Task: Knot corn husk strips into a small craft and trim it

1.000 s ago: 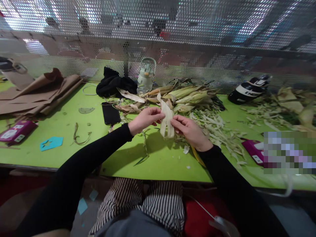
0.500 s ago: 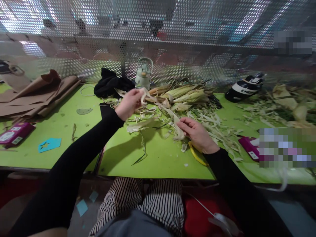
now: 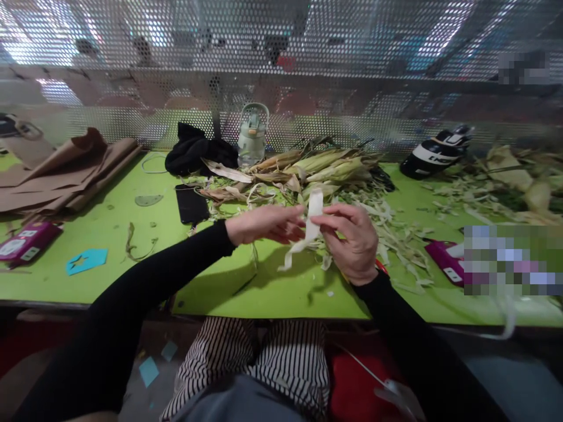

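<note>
Left hand (image 3: 264,224): fingertips closed on the corn husk strip (image 3: 314,214) from its left side.
Corn husk strip: between both hands; long axis near upright, top end pointing up and away, tail curling down-left.
Right hand (image 3: 354,240): thumb and fingers pinching the strip's right edge.
Technique: probably best to pinch close together and pull along the fibres.

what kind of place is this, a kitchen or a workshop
Probably a craft workbench in a workshop: a green table backed by a perforated metal screen, a pile of corn husks, and the left hand and right hand pinching a husk strip.
</note>
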`<action>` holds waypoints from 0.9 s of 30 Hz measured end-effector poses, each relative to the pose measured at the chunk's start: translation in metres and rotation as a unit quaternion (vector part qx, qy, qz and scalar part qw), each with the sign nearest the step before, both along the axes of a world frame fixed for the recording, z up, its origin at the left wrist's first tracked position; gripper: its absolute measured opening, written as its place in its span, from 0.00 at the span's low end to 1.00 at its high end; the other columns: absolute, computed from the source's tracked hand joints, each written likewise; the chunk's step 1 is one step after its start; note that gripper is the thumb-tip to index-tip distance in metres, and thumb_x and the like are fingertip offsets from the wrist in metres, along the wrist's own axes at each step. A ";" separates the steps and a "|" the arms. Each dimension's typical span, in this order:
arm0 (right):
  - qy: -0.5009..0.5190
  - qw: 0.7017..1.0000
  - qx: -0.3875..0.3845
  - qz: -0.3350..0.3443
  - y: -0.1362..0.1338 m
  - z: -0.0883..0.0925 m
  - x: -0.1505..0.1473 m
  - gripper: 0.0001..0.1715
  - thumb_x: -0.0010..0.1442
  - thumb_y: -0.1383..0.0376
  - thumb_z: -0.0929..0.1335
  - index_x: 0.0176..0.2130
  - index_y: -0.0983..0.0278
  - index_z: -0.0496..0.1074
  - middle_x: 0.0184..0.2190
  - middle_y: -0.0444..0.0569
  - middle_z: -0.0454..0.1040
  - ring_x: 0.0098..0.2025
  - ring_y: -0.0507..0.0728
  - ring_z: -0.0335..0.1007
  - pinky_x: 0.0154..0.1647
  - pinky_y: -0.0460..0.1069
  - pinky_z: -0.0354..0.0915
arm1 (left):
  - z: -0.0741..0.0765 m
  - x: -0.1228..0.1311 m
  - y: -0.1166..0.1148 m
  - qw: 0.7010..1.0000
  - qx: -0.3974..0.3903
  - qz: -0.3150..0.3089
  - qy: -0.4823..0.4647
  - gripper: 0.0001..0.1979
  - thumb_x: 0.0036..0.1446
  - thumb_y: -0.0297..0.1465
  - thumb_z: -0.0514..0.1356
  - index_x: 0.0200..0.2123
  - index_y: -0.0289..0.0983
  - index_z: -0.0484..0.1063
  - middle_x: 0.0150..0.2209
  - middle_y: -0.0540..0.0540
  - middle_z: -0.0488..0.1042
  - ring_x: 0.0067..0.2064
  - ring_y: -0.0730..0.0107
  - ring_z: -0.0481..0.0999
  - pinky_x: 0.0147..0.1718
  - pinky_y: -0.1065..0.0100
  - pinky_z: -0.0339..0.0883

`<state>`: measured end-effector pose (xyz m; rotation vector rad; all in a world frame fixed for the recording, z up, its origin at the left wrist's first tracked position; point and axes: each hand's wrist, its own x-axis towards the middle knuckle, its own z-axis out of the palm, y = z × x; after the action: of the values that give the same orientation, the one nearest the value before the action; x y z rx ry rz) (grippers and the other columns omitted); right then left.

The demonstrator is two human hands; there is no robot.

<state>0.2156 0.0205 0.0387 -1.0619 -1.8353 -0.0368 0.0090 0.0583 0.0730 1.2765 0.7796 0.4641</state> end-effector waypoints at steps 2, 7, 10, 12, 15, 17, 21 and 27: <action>-0.073 0.997 0.036 -0.002 -0.006 -0.003 0.004 0.10 0.64 0.65 0.67 0.38 0.53 0.80 0.40 0.49 0.78 0.44 0.61 0.73 0.49 0.58 0.67 | -0.005 0.007 -0.010 0.996 -0.051 -0.002 -0.068 0.12 0.65 0.35 0.58 0.34 0.33 0.73 0.30 0.48 0.75 0.32 0.77 0.75 0.40 0.69 0.70; -0.119 0.989 -0.057 -0.069 -0.013 -0.021 0.035 0.15 0.66 0.59 0.65 0.50 0.57 0.75 0.46 0.54 0.77 0.45 0.63 0.74 0.45 0.59 0.70 | -0.022 0.014 -0.010 0.997 -0.021 0.037 -0.068 0.07 0.62 0.24 0.60 0.30 0.31 0.71 0.26 0.51 0.73 0.26 0.82 0.70 0.33 0.73 0.66; -0.218 0.952 -0.166 -0.137 -0.018 -0.033 0.065 0.19 0.64 0.51 0.64 0.41 0.62 0.75 0.36 0.57 0.77 0.37 0.67 0.74 0.37 0.59 0.68 | -0.026 0.014 -0.009 0.998 0.026 0.051 -0.032 0.09 0.62 0.22 0.58 0.28 0.33 0.67 0.23 0.53 0.70 0.24 0.82 0.68 0.32 0.72 0.65; -0.261 0.928 -0.218 -0.151 -0.021 -0.038 0.082 0.20 0.63 0.49 0.63 0.37 0.62 0.74 0.33 0.58 0.77 0.37 0.69 0.74 0.37 0.60 0.68 | -0.022 0.011 -0.009 0.996 0.039 0.075 -0.009 0.08 0.62 0.20 0.57 0.29 0.33 0.66 0.24 0.53 0.71 0.25 0.82 0.69 0.33 0.72 0.65; -0.241 0.911 -0.293 -0.161 -0.025 -0.040 0.096 0.18 0.60 0.50 0.66 0.38 0.62 0.71 0.36 0.60 0.78 0.37 0.69 0.76 0.37 0.59 0.68 | -0.009 0.000 -0.007 0.989 0.062 0.132 -0.003 0.07 0.64 0.21 0.55 0.32 0.33 0.66 0.26 0.53 0.70 0.26 0.81 0.71 0.32 0.72 0.66; -0.213 0.893 -0.353 -0.178 -0.025 -0.037 0.099 0.15 0.55 0.53 0.69 0.37 0.61 0.69 0.37 0.59 0.78 0.34 0.66 0.76 0.33 0.56 0.68 | 0.000 -0.010 -0.003 0.976 0.109 0.187 -0.014 0.08 0.66 0.23 0.54 0.32 0.34 0.65 0.23 0.56 0.66 0.22 0.84 0.66 0.27 0.74 0.61; -0.218 0.862 -0.415 -0.193 -0.021 -0.023 0.093 0.10 0.48 0.60 0.71 0.31 0.59 0.67 0.26 0.52 0.76 0.25 0.61 0.69 0.25 0.53 0.59 | 0.004 -0.026 0.001 0.958 0.174 0.229 0.009 0.10 0.66 0.25 0.56 0.30 0.35 0.65 0.21 0.57 0.61 0.19 0.85 0.59 0.21 0.75 0.52; -0.231 0.840 -0.446 -0.206 -0.013 -0.003 0.087 0.13 0.42 0.64 0.72 0.22 0.57 0.62 0.17 0.47 0.68 0.20 0.58 0.62 0.24 0.53 0.54 | -0.010 -0.029 -0.001 0.962 0.157 0.215 0.064 0.10 0.66 0.26 0.57 0.30 0.34 0.66 0.20 0.57 0.61 0.20 0.85 0.59 0.20 0.74 0.50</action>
<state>0.3026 0.0078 0.0354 -2.2602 -2.0359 0.3765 -0.0204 0.0570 0.0631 1.4419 1.1349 0.8896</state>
